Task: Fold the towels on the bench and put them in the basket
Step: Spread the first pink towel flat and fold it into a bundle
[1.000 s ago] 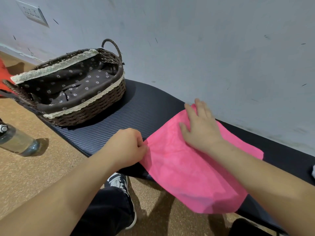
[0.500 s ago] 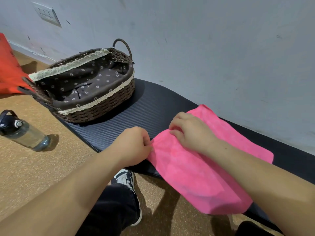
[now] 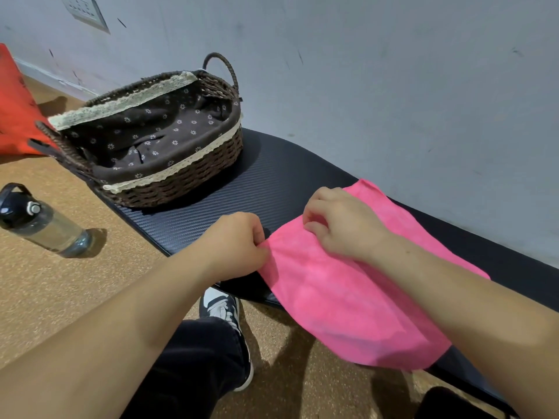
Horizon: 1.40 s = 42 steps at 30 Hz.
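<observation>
Left hand and right hand each pinch the pink terry towel at the black bench's front edge; keep corners matched when folding.

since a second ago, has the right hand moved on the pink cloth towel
Yes. Against the black padded bench, the right hand has drawn back from the wall side toward the left hand, fingers now curled on the pink cloth towel.

A pink towel is lying flat across the dark padded bench, its near part hanging over the front edge. A brown wicker basket with flowered lining is sitting on the bench's left end, apart from the towel.
</observation>
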{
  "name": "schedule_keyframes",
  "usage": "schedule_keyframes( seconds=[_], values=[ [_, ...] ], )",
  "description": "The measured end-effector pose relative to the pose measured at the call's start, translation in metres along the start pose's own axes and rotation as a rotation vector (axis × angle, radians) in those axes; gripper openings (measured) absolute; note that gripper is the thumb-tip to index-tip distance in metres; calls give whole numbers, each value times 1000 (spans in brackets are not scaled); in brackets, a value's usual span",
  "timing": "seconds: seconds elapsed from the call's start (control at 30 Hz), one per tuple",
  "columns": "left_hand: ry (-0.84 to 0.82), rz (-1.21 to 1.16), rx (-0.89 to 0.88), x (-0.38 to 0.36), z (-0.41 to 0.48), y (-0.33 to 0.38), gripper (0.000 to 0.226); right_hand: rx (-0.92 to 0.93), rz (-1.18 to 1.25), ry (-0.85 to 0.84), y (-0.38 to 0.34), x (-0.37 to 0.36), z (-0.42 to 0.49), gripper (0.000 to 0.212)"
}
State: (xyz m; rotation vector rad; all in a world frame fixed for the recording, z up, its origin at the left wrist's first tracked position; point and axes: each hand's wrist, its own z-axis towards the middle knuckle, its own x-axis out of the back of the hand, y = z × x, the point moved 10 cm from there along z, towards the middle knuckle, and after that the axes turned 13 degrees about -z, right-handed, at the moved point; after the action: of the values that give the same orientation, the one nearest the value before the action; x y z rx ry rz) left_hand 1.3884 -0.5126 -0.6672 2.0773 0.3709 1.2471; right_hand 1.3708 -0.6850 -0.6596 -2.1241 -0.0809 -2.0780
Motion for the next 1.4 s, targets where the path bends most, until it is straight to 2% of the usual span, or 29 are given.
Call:
schedule_keyframes(
  seconds=[0.17,0.23,0.33,0.43,0.53,0.6,0.67,0.77,0.83,0.9,0.93,1.0,1.07,1.2,1.3,1.4],
  values=[
    [62,85,-48,-5,-1,5,21,-26,-77,30,1,1,5,7],
    [32,121,-52,-12,0,7,26,-65,-76,92,6,7,3,7],
    [-52,134,-23,-20,1,8,32,-177,-111,142,26,7,-9,31],
    [-27,46,4,-7,0,10,21,-323,-129,8,58,-6,-32,61],
    [5,-153,43,7,1,8,3,-350,-76,-154,81,-25,-64,68],
    [35,-194,53,13,7,3,10,-385,-76,-235,89,-33,-84,73],
    [154,-152,3,24,16,6,16,-476,-72,-272,94,-36,-96,76],
    [274,-54,-113,28,19,32,42,-599,-58,-204,90,-23,-102,73],
    [260,-12,-184,15,12,53,43,-551,-94,-111,82,-10,-98,67],
    [150,67,-223,-14,3,65,35,-477,-145,-108,80,-9,-91,64],
    [72,136,-223,-33,-3,68,40,-457,-157,-135,83,-13,-88,65],
    [-72,321,-192,-69,-8,61,67,-435,-168,-185,92,-23,-79,70],
    [-150,459,-127,-89,-7,47,96,-438,-153,-216,100,-32,-68,77],
    [-133,416,-82,-87,14,29,105,-463,-105,-200,109,-38,-60,84],
    [-106,439,-103,-81,26,29,108,-315,-85,-70,97,-27,-72,78],
    [-31,514,-173,-81,22,47,101,-250,-135,-120,93,-30,-98,78]
  ],
)
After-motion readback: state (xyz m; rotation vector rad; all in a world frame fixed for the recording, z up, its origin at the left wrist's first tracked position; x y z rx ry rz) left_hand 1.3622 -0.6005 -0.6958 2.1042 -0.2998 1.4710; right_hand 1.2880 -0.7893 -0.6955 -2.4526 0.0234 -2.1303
